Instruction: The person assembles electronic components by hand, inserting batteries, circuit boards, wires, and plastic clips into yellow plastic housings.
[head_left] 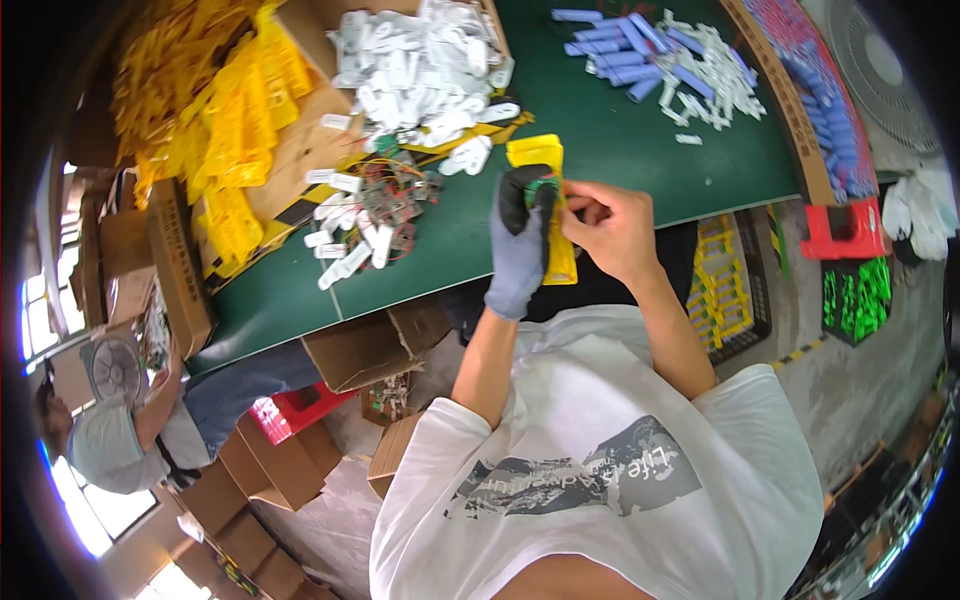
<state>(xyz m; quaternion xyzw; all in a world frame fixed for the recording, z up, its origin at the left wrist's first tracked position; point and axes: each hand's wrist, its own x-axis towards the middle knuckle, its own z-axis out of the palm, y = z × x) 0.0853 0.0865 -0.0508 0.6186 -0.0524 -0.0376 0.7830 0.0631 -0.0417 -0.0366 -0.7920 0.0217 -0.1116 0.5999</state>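
My left hand (518, 245), in a grey glove with black fingertips, is closed around a long yellow plastic casing (535, 152) above the front of the green table. Between the gloved fingertips a small green piece (545, 185) shows, too small to name. My right hand (622, 235) is bare; its thumb and forefinger pinch together at the casing's right side. Whatever lies between those fingertips is hidden. Left of my hands is a loose pile of wired circuit boards (385, 195) with small white parts (350, 262).
A carton of white plastic pieces (420, 70) stands at the back. Yellow casings (240, 110) are heaped at left. Blue cylindrical cells (625, 65) lie beside small white parts (720, 85). A red stool (845, 230) is at right. Another person (115, 440) works at far left.
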